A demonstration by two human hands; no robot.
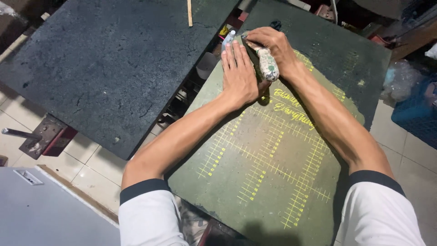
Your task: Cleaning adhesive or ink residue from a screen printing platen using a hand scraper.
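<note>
A green board (pixel 273 182) with a yellow printed grid and script lettering lies in front of me. My left hand (pixel 239 75) rests flat on its far left part, fingers together and pointing away. Right beside it, my right hand (pixel 273 45) grips a tool with a paint-flecked white and green handle (pixel 267 64). The tool's tip touches the board near its far corner, hidden under my fingers. Both forearms stretch out over the grid.
A second dark, cracked board (pixel 114 68) lies to the left, with a thin wooden stick (pixel 190 12) at its far edge. A metal bracket (pixel 43 136) sticks out under it. Tiled floor (pixel 86 168), a grey panel (pixel 41 209) and a blue crate (pixel 416 114) surround the boards.
</note>
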